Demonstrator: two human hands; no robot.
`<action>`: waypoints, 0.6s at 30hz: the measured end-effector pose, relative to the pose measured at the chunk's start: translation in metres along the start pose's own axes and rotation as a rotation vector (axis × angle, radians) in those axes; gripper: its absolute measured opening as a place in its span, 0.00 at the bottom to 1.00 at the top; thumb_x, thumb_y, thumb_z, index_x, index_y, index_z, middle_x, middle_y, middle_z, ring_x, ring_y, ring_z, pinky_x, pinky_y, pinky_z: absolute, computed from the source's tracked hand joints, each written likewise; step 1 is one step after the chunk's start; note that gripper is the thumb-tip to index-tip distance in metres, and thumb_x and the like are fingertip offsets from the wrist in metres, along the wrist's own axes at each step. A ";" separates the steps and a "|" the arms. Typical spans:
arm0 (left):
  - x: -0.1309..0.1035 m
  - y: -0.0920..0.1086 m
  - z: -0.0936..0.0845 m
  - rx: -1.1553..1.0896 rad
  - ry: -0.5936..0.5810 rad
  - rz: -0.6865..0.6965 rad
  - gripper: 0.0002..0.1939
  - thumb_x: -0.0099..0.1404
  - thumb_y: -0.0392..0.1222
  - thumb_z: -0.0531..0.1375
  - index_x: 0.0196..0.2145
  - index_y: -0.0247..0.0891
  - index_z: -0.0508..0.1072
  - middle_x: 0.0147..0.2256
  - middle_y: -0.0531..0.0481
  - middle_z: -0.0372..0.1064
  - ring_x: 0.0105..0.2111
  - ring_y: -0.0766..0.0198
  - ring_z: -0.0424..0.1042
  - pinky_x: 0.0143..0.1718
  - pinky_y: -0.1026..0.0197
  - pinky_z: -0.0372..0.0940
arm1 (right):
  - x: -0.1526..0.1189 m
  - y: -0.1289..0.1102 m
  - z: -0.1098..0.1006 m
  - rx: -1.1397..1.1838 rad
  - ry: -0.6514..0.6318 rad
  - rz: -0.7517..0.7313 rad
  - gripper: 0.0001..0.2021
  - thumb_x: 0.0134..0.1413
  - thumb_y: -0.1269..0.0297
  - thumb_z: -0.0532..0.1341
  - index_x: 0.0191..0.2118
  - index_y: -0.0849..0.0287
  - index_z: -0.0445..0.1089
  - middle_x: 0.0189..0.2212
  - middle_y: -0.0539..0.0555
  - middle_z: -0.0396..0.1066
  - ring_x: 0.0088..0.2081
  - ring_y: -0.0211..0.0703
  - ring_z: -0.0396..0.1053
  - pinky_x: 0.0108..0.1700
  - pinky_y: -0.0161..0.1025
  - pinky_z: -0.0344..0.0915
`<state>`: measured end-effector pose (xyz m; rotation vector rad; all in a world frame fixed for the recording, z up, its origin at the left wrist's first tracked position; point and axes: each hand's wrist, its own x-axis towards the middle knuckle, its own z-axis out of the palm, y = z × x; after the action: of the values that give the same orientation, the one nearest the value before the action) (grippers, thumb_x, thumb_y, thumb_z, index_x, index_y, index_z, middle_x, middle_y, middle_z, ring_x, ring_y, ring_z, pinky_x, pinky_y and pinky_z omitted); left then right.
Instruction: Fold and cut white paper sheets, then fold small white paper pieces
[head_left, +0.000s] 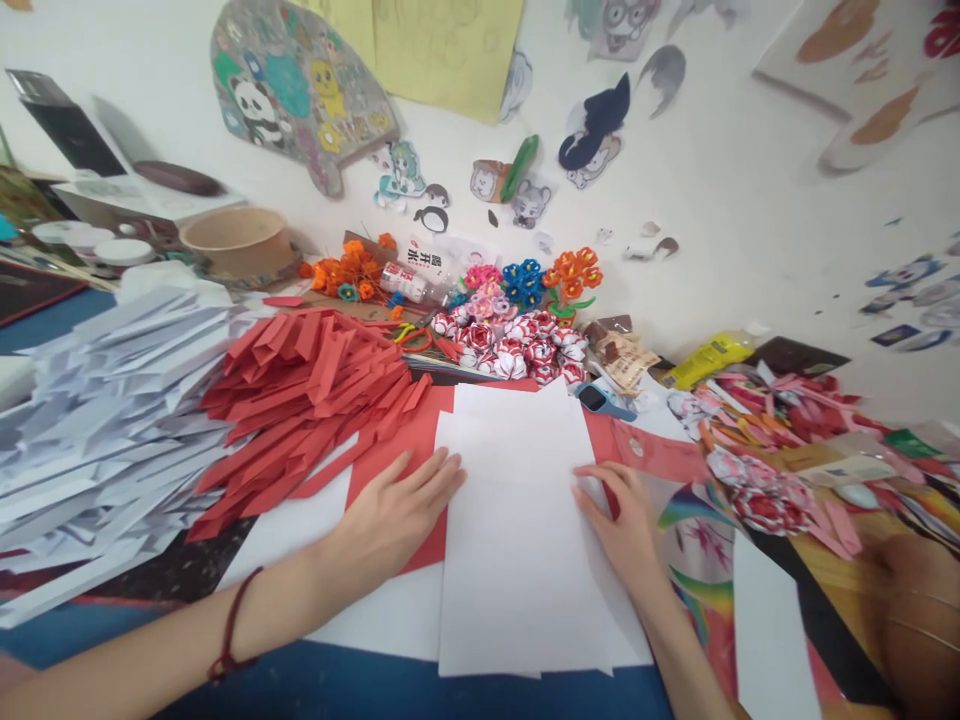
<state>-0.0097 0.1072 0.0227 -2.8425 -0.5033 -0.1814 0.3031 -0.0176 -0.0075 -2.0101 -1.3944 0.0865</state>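
Note:
A stack of white paper sheets (517,540) lies in the middle, its edges slightly uneven. My left hand (409,505) rests flat at the stack's left edge, fingers stretched out and fingertips touching the paper. At the right edge is my right hand (622,515), its thumb and bent fingers apart, with the tips against the sheets. Red paper (390,450) shows beneath and to the left of the stack. Folded red paper strips (300,380) are heaped beyond my left forearm.
Folded white strips (105,420) form a big pile at far left. Red-and-white paper flowers (517,345), a blue watch (600,400) and orange flowers (574,272) are behind the stack. Colourful ribbons and packets (802,420) crowd the right. A round tan container (238,240) stands back left.

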 end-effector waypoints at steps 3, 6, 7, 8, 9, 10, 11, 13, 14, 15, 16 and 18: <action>-0.010 -0.002 0.000 0.003 -0.008 -0.070 0.33 0.59 0.23 0.49 0.62 0.33 0.63 0.64 0.45 0.59 0.60 0.57 0.63 0.53 0.52 0.62 | 0.000 0.001 0.000 -0.013 -0.001 -0.011 0.11 0.57 0.56 0.61 0.43 0.53 0.74 0.44 0.55 0.67 0.49 0.51 0.64 0.55 0.50 0.58; -0.017 -0.002 -0.001 0.005 -0.008 -0.106 0.32 0.60 0.24 0.49 0.62 0.36 0.64 0.64 0.47 0.58 0.59 0.56 0.64 0.53 0.52 0.61 | -0.001 0.000 0.001 -0.031 0.001 -0.015 0.12 0.58 0.55 0.60 0.44 0.53 0.74 0.45 0.55 0.66 0.48 0.51 0.65 0.54 0.50 0.59; -0.018 -0.002 -0.001 0.011 -0.002 -0.113 0.32 0.61 0.24 0.49 0.62 0.36 0.64 0.64 0.48 0.58 0.59 0.55 0.64 0.53 0.52 0.61 | -0.002 -0.001 0.001 -0.044 0.003 -0.015 0.12 0.58 0.55 0.60 0.44 0.53 0.73 0.45 0.55 0.66 0.48 0.51 0.65 0.54 0.50 0.60; -0.019 -0.001 0.000 0.024 0.007 -0.120 0.31 0.61 0.24 0.49 0.61 0.36 0.65 0.64 0.48 0.58 0.58 0.55 0.64 0.52 0.51 0.62 | -0.002 -0.001 0.001 -0.062 0.005 -0.015 0.13 0.58 0.54 0.60 0.44 0.53 0.73 0.45 0.55 0.66 0.48 0.51 0.65 0.53 0.50 0.60; -0.020 0.001 0.001 0.040 0.018 -0.131 0.31 0.61 0.24 0.49 0.61 0.35 0.66 0.63 0.48 0.59 0.58 0.54 0.65 0.51 0.51 0.62 | -0.003 -0.002 0.001 -0.083 0.007 -0.017 0.13 0.59 0.54 0.59 0.45 0.53 0.73 0.45 0.55 0.67 0.48 0.51 0.65 0.53 0.50 0.61; -0.021 0.002 0.002 0.056 0.028 -0.143 0.30 0.61 0.24 0.49 0.60 0.33 0.68 0.63 0.47 0.61 0.58 0.54 0.65 0.51 0.51 0.63 | -0.003 -0.004 0.001 -0.105 0.008 -0.023 0.13 0.59 0.54 0.58 0.45 0.53 0.73 0.45 0.56 0.67 0.47 0.51 0.65 0.52 0.51 0.61; -0.022 0.004 0.004 0.068 0.036 -0.157 0.29 0.61 0.24 0.49 0.59 0.32 0.68 0.62 0.47 0.62 0.58 0.54 0.65 0.50 0.52 0.63 | -0.004 -0.005 0.001 -0.126 0.007 -0.030 0.14 0.60 0.53 0.58 0.45 0.53 0.73 0.45 0.56 0.67 0.47 0.51 0.66 0.52 0.51 0.62; -0.024 0.007 0.006 0.085 0.041 -0.191 0.29 0.60 0.23 0.49 0.58 0.31 0.69 0.61 0.47 0.63 0.57 0.55 0.66 0.51 0.52 0.64 | -0.006 -0.008 0.001 -0.167 0.012 -0.046 0.14 0.61 0.53 0.57 0.46 0.53 0.73 0.46 0.57 0.67 0.46 0.52 0.67 0.50 0.51 0.64; -0.026 0.008 0.007 0.094 0.042 -0.204 0.30 0.60 0.23 0.49 0.58 0.30 0.69 0.61 0.47 0.64 0.57 0.55 0.66 0.51 0.52 0.64 | -0.008 -0.010 0.001 -0.199 0.023 -0.053 0.15 0.61 0.53 0.56 0.46 0.54 0.73 0.47 0.58 0.67 0.46 0.53 0.67 0.50 0.52 0.65; -0.027 0.009 0.006 0.105 0.044 -0.214 0.30 0.60 0.23 0.49 0.58 0.30 0.69 0.61 0.46 0.64 0.57 0.54 0.66 0.52 0.51 0.64 | -0.010 -0.013 0.001 -0.243 0.045 -0.060 0.15 0.62 0.53 0.56 0.47 0.54 0.73 0.48 0.59 0.67 0.47 0.54 0.67 0.50 0.53 0.65; -0.028 0.010 0.005 0.122 0.049 -0.224 0.29 0.60 0.23 0.49 0.58 0.29 0.70 0.60 0.45 0.65 0.57 0.54 0.66 0.52 0.51 0.65 | -0.012 -0.016 0.001 -0.296 0.074 -0.073 0.16 0.62 0.54 0.55 0.48 0.55 0.73 0.50 0.61 0.67 0.49 0.57 0.67 0.51 0.56 0.64; -0.029 0.012 -0.001 0.173 0.074 -0.244 0.27 0.60 0.23 0.49 0.54 0.27 0.73 0.58 0.42 0.67 0.56 0.52 0.68 0.52 0.50 0.65 | -0.016 -0.025 0.003 -0.385 0.113 -0.139 0.16 0.64 0.58 0.54 0.52 0.55 0.72 0.54 0.63 0.65 0.54 0.61 0.64 0.54 0.61 0.62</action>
<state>-0.0324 0.0865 0.0165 -2.5912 -0.8079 -0.2721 0.2753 -0.0247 -0.0003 -2.1740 -1.5626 -0.3777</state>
